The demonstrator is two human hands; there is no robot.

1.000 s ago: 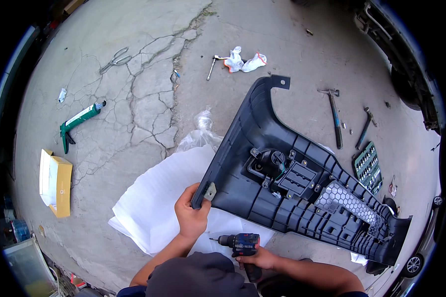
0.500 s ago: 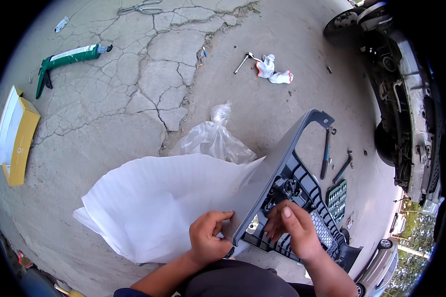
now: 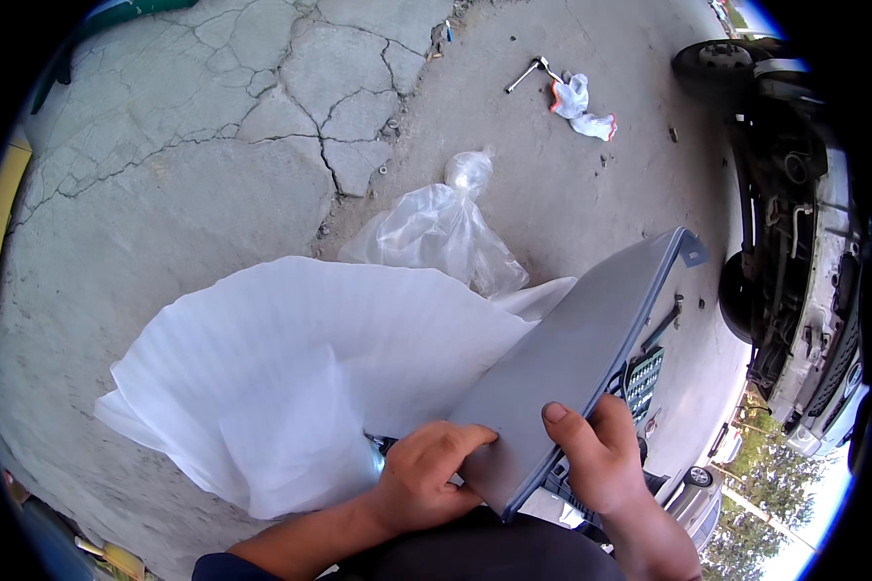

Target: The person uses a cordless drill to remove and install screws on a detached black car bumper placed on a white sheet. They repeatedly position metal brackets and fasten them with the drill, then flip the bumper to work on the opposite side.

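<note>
My left hand (image 3: 431, 465) grips the lower left end of the grey plastic panel (image 3: 552, 358), its index finger pressed on the smooth face. My right hand (image 3: 596, 450) holds the panel's right edge, thumb raised along it and fingers curled over. The panel is tilted with its smooth face upward, ribbed underside mostly hidden. Just left of my left hand a dark object with a small bluish light (image 3: 383, 447) is partly hidden. A white foam sheet (image 3: 262, 368) lies under and left of the panel, with a crumpled clear plastic bag (image 3: 436, 232) beyond it.
A vehicle's exposed front (image 3: 794, 252) stands at right. A ratchet (image 3: 523, 76), white gloves (image 3: 581, 107), a hammer (image 3: 661, 324) and green socket case (image 3: 642, 382) lie on cracked concrete (image 3: 184, 194). A yellow box (image 3: 5, 232) is at far left, a parked car (image 3: 693, 504) lower right.
The panel has turned from ribbed side up to smooth face up. My right hand has left the drill and moved onto the panel's edge. The view has also shifted.
</note>
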